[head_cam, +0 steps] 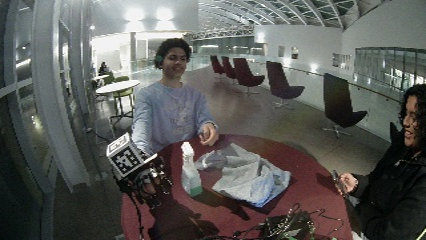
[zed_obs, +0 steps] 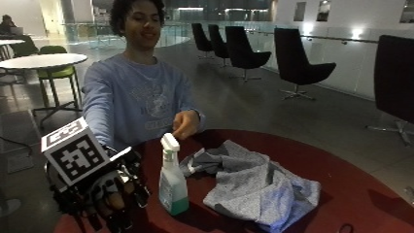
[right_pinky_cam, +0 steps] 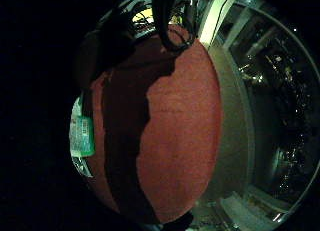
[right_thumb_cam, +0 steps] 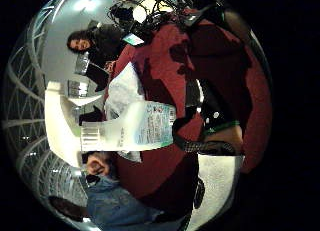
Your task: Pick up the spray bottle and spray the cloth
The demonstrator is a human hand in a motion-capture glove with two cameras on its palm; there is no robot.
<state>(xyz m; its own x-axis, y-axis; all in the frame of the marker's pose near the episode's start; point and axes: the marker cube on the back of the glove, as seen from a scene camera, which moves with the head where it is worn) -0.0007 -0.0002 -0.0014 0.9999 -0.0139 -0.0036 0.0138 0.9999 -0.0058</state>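
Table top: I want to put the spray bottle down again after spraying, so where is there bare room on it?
Bare red table lies beyond the cloth, toward its far rim, and in front of the spray bottle near the gloved right hand. It is crowded between bottle and cloth, and at the cable tangle on the wide view's near edge.

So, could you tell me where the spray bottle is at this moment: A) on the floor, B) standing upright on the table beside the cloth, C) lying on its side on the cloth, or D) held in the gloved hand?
B: the spray bottle stands upright on the table next to the cloth, with the gloved right hand apart from it.
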